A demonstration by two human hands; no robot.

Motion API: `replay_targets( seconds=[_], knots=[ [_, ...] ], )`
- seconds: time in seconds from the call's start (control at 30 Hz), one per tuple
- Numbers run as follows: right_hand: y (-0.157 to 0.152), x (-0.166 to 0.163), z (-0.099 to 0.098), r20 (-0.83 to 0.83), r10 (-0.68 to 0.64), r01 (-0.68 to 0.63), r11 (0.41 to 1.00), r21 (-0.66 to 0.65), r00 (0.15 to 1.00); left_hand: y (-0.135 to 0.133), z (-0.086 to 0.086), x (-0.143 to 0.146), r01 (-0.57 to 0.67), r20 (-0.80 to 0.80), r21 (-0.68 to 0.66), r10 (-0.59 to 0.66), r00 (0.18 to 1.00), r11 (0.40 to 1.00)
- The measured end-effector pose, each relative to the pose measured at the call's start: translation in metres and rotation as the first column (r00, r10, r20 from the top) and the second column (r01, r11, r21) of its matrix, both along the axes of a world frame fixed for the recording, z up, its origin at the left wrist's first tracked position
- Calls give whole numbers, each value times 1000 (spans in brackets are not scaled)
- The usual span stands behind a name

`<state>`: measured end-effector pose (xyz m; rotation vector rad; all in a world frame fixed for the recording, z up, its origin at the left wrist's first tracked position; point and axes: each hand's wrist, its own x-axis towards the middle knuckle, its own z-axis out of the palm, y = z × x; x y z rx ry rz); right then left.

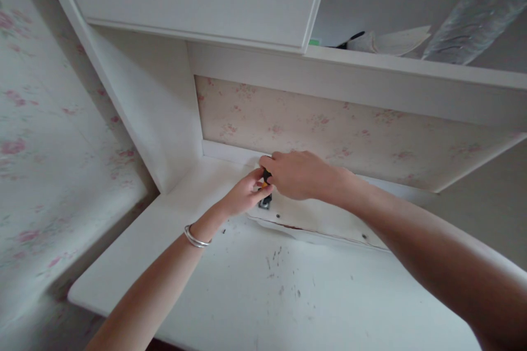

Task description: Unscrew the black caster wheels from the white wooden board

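My right hand [298,174] is closed around the black top of a short black-and-yellow screwdriver [267,175], held roughly upright; most of its handle is hidden by my fingers. From the left, the thumb and fingers of my left hand [246,193] pinch its lower part, near the yellow section. Directly below my fingertips, a small dark metal fitting [264,203] sits on the left end of a white board [321,219]. The board lies on the white desktop against the back, its front edge chipped. Two dark screws or holes show in it. Where the tip meets the fitting is hidden.
Dark scuffs and a tiny black piece [224,231] mark the white desktop [247,279]. Above hangs a white cabinet door [197,8], beside an open shelf [395,68] with papers and a clear plastic package [477,22]. Floral wallpaper [37,137] covers the left wall.
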<state>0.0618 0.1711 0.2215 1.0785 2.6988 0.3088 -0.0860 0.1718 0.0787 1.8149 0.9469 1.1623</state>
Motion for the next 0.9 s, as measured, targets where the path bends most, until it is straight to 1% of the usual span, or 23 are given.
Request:
replay_targets(
  seconds=[0.03,0.07,0.1,0.13,0.2,0.3,0.37,0.4,0.43,0.47,0.53,0.57,0.6,0.63,0.7,0.77,0.9],
  knots=[
    [1,2,0,3,4,-4,1000,-29,1000,-1,1,-2,57,19,-34,-56,998,998],
    [2,3,0,-1,6,-6,999,-52,1000,-1,2,-3,85,30,-55,-84,996,995],
    [2,4,-1,-15,0,-1,998,-66,1000,-1,2,-4,83,29,-59,-81,996,995],
    [2,3,-2,-37,-13,10,997,-71,999,-1,2,-5,54,20,-48,-53,998,997],
    [0,0,-3,-78,-62,58,997,-50,995,1,0,-4,-49,2,-4,49,999,999],
    [-5,-7,-1,-82,-136,140,990,36,987,5,-4,0,-207,-32,58,209,977,977],
    [-7,-9,1,-60,-138,142,987,76,989,6,-7,3,-266,-73,116,275,959,957],
    [-7,-9,1,-51,-125,128,989,78,991,6,-7,4,-263,-92,147,278,956,954],
    [-7,-8,2,-43,-107,109,992,69,993,5,-8,4,-232,-98,163,250,963,959],
    [-6,-5,2,-37,-87,89,995,55,996,4,-8,3,-175,-91,157,190,977,972],
    [-2,0,1,-18,-45,45,999,27,999,2,-9,1,-36,-55,84,40,998,996],
    [0,3,0,-8,-27,27,999,18,1000,1,-9,0,15,-34,39,-14,999,999],
    [2,6,-1,-2,-15,15,1000,11,1000,0,-9,-1,37,-20,6,-37,999,999],
    [3,8,-1,-5,-10,10,1000,4,1000,1,-10,-2,30,-15,-13,-30,999,999],
    [4,8,-3,-37,-8,7,1000,-23,999,2,-11,-1,-35,-29,-11,34,999,999],
    [2,6,-3,-80,-30,27,999,-43,996,4,-12,2,-111,-57,27,112,992,993],
    [-4,-2,-4,-74,-131,132,991,10,989,5,-12,7,-211,-70,143,222,973,967]
  ],
)
